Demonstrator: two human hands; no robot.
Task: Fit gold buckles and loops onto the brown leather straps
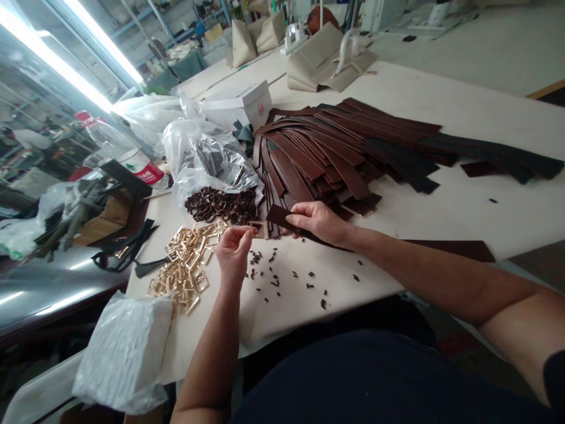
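I judge the brown strap (282, 217), pinched near its tip by my right hand (318, 222), flexible and light, the small rigid gold buckle (259, 229) nipped in my left hand (233, 250) by its frame.

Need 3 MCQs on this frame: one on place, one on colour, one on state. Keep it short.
1. Where does the pile of gold buckles lie?
A. left of the left hand
B. on the white box
C. under the strap stack

2. What colour are most of the leather straps in the stack?
A. white
B. dark brown
C. green

3. What is the right hand doing?
A. resting flat on the table
B. holding a bottle
C. gripping the end of a brown strap

Answers:
1 A, the buckles are heaped on the table just left of that hand.
2 B, the fanned stack is reddish to dark brown.
3 C, its fingers pinch the strap end, held against a single buckle in the left hand.
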